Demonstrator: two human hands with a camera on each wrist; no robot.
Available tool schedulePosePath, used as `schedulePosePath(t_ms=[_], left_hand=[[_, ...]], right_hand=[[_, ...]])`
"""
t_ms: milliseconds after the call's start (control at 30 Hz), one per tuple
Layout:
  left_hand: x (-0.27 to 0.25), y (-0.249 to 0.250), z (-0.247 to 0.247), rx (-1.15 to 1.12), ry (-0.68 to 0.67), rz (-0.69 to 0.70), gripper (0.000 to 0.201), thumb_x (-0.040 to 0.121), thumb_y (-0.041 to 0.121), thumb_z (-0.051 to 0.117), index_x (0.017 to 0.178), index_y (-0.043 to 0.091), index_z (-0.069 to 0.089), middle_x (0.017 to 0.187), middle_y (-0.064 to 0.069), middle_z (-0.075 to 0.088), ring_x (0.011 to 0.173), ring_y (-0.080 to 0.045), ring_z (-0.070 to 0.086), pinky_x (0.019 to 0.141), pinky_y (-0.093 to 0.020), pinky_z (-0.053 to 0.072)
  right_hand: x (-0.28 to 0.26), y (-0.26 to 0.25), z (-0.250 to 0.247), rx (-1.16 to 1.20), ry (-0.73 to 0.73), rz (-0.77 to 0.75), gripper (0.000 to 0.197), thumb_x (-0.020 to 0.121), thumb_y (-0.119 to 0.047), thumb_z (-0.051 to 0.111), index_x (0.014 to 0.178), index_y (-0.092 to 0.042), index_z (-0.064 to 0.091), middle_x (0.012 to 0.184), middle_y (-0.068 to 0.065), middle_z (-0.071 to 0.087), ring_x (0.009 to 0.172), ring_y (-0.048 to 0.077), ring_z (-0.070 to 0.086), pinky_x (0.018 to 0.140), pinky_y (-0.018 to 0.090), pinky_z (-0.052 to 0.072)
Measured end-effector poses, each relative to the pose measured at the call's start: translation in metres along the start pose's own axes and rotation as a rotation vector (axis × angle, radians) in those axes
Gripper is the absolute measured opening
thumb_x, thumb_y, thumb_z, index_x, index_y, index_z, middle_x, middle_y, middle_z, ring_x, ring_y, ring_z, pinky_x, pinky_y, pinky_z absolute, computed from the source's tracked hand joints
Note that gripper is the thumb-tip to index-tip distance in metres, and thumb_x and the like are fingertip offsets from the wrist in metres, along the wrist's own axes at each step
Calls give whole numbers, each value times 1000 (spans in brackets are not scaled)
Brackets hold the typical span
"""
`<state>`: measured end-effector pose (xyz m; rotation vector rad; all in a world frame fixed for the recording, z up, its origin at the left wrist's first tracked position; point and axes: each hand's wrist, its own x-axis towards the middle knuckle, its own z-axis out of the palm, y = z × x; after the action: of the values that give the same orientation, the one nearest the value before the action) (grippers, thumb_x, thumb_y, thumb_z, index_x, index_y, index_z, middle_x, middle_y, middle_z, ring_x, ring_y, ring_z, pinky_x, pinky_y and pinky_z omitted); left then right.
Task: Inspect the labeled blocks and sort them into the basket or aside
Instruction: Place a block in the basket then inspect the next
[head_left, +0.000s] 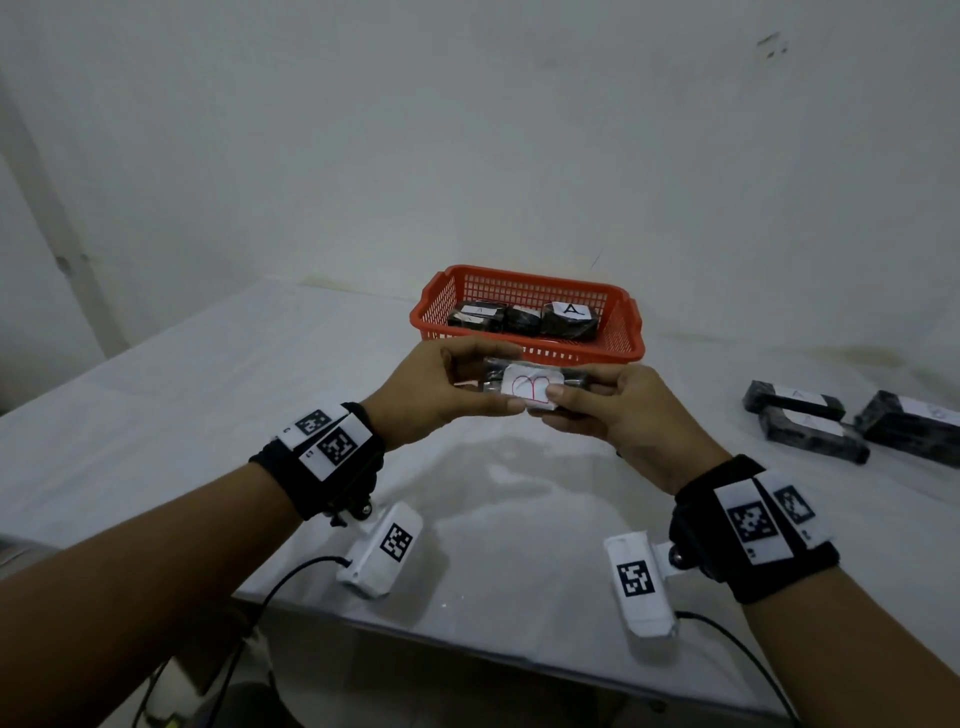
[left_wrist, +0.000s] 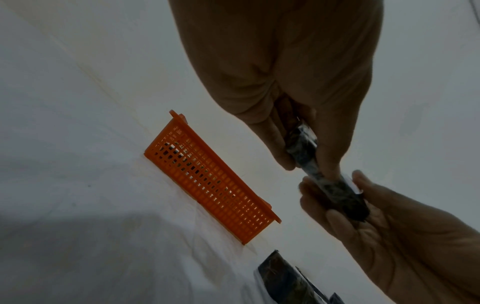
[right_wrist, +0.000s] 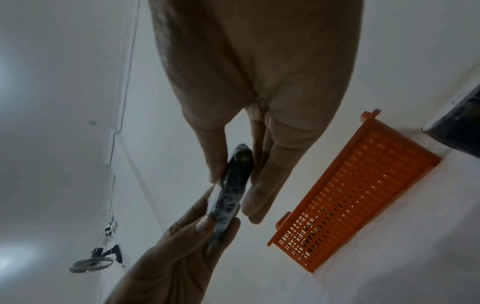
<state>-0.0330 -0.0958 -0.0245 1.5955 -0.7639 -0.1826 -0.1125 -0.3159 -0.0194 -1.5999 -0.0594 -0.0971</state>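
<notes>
Head view: left hand (head_left: 441, 382) and right hand (head_left: 610, 410) pinching one dark block (head_left: 524, 383) between them, label marked B facing up, above bench (head_left: 208, 364). Beyond, red basket (head_left: 631, 332) with blocks; right, three more blocks (head_left: 810, 423).

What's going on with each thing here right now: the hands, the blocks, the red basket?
Left hand: grips the left end of the held block.
Right hand: pinches its right end.
Held block: off the table, white label with a red letter facing up.
Red basket: on the table, holds dark blocks, one labeled A.
Blocks set aside: lying on the table at right, untouched.
</notes>
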Motion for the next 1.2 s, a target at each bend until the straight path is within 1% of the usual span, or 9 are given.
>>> schedulePosePath(t_ms=[100,200,500,667,767,867,1000,1100,1200], left_hand=[[-3,-4,6,-49,-4,-40,32,91,7,72,123,3,70,111,-6,78,97,-22,77,79,-27,62],[-4,-6,9,-59,34,-40,27,91,4,72,116,-3,72,105,-10,79,90,-27,78,74,-28,62],[-7,-7,13,-67,32,-63,21,95,10,68,114,3,74,105,-8,79,94,-26,77,78,-35,64],[-6,-8,10,-76,11,-79,26,94,9,69,118,1,72,109,-10,78,97,-26,76,82,-37,64],[-6,-8,12,-42,25,-45,24,89,2,73,114,1,74,104,-8,79,92,-24,77,78,-32,63],[-5,-10,13,-28,64,5,25,87,-3,74,111,7,75,103,-2,80,93,-21,77,80,-30,62],[-4,-12,11,48,102,42,30,86,-2,77,113,11,75,109,-2,79,101,-18,76,86,-36,63],[-5,-10,14,61,95,49,33,85,3,78,118,9,74,112,-1,78,103,-15,75,89,-32,62],[-8,-9,18,-20,32,-31,35,88,9,77,123,10,72,114,-3,77,103,-20,75,89,-35,62]], right_hand=[[-1,1,-4,-29,35,-23,29,91,-4,73,120,-2,72,110,12,79,99,28,78,84,32,64],[0,1,-4,-52,47,-16,28,90,-7,75,117,-1,73,110,13,79,99,28,78,87,38,64],[-2,5,1,-21,63,-9,26,88,-11,77,112,-1,75,105,13,80,98,28,78,85,36,64],[-5,7,-2,4,46,0,32,86,-1,78,117,1,73,108,14,80,98,29,78,83,33,64],[-4,9,-3,-28,77,-9,29,85,-1,79,114,0,74,106,12,80,98,29,78,84,35,64],[-5,8,-3,-23,53,-20,34,83,-9,81,116,-4,74,110,10,79,103,26,77,87,37,63],[-5,5,-4,36,20,5,39,84,-25,77,117,-3,75,113,11,78,104,26,76,87,34,63],[-5,7,-5,83,52,15,30,94,-17,70,114,4,74,114,16,77,104,29,76,85,29,63],[-7,10,-7,43,71,-23,25,93,-12,72,113,3,75,112,15,78,105,28,76,92,32,62]])
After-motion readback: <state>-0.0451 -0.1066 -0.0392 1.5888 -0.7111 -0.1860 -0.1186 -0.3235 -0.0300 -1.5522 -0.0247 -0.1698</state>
